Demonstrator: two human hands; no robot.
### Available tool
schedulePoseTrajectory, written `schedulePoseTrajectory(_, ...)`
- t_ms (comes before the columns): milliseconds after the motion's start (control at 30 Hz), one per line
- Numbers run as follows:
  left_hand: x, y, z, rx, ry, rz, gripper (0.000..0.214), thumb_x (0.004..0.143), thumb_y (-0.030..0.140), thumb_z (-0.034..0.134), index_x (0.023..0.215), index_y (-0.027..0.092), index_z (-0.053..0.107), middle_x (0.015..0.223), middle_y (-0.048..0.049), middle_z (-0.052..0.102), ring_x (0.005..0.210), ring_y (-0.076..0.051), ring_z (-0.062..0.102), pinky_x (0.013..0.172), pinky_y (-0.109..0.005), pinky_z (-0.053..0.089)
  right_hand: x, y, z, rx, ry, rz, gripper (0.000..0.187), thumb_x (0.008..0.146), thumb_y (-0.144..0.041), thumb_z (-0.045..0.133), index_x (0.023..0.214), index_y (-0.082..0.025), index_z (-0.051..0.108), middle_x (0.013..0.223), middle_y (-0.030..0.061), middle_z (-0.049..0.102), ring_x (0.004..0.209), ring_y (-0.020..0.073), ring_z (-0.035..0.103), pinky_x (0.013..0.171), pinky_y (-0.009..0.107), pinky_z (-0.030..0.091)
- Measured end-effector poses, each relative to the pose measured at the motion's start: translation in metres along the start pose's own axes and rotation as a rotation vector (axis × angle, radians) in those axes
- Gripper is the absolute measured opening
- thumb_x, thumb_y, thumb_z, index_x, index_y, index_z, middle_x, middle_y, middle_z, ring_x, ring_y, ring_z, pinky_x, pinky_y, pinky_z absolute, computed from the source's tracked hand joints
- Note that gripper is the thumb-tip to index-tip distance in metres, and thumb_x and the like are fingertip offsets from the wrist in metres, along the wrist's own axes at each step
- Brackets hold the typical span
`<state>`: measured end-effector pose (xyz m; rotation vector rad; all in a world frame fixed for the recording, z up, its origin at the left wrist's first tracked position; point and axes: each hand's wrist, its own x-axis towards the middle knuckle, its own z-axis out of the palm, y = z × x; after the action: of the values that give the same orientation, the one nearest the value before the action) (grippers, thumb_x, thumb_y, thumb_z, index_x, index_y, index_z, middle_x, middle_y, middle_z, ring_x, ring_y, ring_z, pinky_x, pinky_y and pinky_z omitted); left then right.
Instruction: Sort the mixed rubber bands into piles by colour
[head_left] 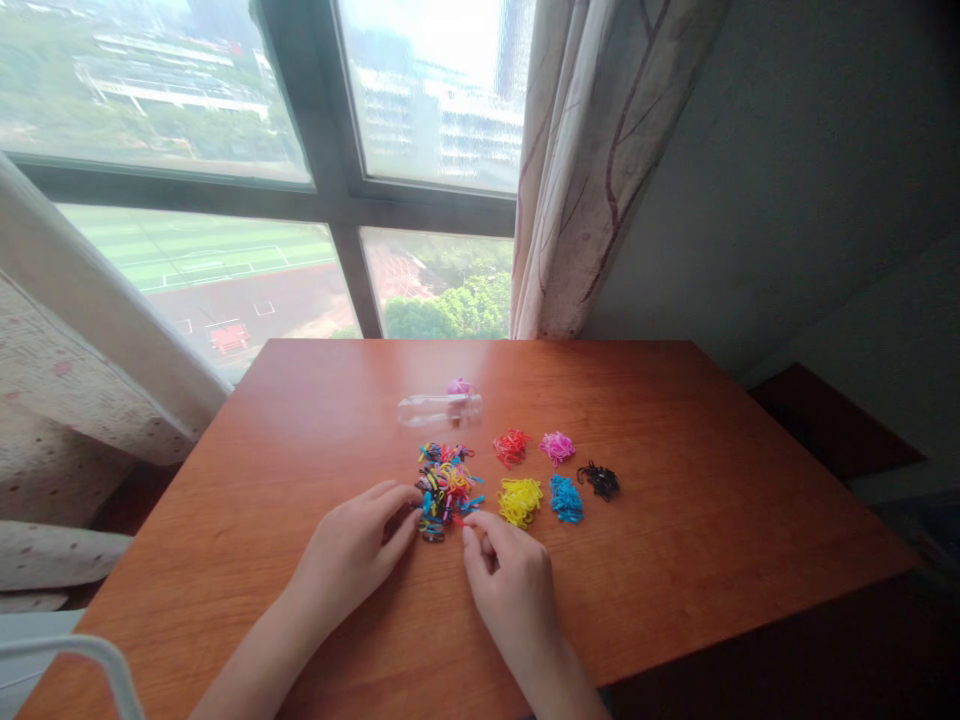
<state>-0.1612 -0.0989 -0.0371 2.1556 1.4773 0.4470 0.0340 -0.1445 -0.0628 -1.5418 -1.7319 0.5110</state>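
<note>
A mixed pile of small colourful rubber bands (450, 482) lies on the wooden table in front of me. At the pile's left edge my left hand (360, 535) touches the bands, its thumb and index finger apart. My right hand (514, 565) is at the lower right of the pile, thumb and index finger pinched together by a red rubber band (459, 520). To the right lie single-colour heaps: red bands (511, 447), pink bands (557, 447), yellow bands (519, 502), blue bands (566, 498) and black bands (599, 480).
Behind the pile a clear plastic container (431, 410) lies on its side, near a pinkish-purple object (459, 386). The table (697, 520) stands against a window with curtains (577, 180) at both sides. A white curved bar (82, 650) shows at lower left.
</note>
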Motion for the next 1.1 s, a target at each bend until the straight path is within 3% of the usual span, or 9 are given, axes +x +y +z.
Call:
schedulePoseTrajectory(300, 0.0, 0.002, 0.0, 0.019, -0.006, -0.008, 0.022, 0.094, 0.031, 0.046, 0.099, 0.024, 0.066, 0.092, -0.0024, 0.069, 0.078, -0.017, 0.064, 0.069, -0.026, 0.046, 0.005, 0.005, -0.013, 0.062, 0.086, -0.013, 0.022, 0.094, -0.026, 0.049, 0.091, -0.021, 0.07, 0.068, 0.0003, 0.066, 0.058, 0.0126, 0.059, 0.058, 0.02, 0.042)
schedulePoseTrajectory(700, 0.0, 0.001, 0.0, 0.035, 0.006, 0.033, 0.02, 0.093, 0.03, 0.046, 0.098, 0.026, 0.065, 0.093, -0.001, 0.068, 0.081, -0.016, 0.064, 0.07, -0.025, 0.045, 0.056, 0.033, -0.046, -0.313, 0.146, -0.035, 0.025, 0.093, -0.028, 0.047, 0.091, -0.021, 0.072, 0.069, 0.0014, 0.069, 0.06, 0.0138, 0.062, 0.058, 0.023, 0.037)
schedulePoseTrajectory(900, 0.0, 0.001, 0.0, 0.043, -0.013, 0.024, 0.02, 0.094, 0.029, 0.045, 0.099, 0.026, 0.064, 0.095, -0.0011, 0.068, 0.085, -0.017, 0.064, 0.073, -0.026, 0.045, 0.084, 0.043, -0.047, -0.514, 0.101, 0.03, 0.017, 0.091, -0.027, 0.055, 0.094, -0.025, 0.072, 0.076, 0.0009, 0.072, 0.064, 0.0157, 0.063, 0.056, 0.024, 0.032)
schedulePoseTrajectory(1100, -0.002, 0.001, 0.0, 0.0, -0.001, 0.028, 0.02, 0.093, 0.029, 0.046, 0.098, 0.027, 0.065, 0.095, -0.0013, 0.068, 0.084, -0.017, 0.064, 0.072, -0.026, 0.046, 0.089, 0.051, -0.046, -0.549, 0.064, 0.037, 0.016, 0.09, -0.028, 0.057, 0.095, -0.026, 0.072, 0.074, 0.001, 0.071, 0.062, 0.0154, 0.062, 0.055, 0.024, 0.03)
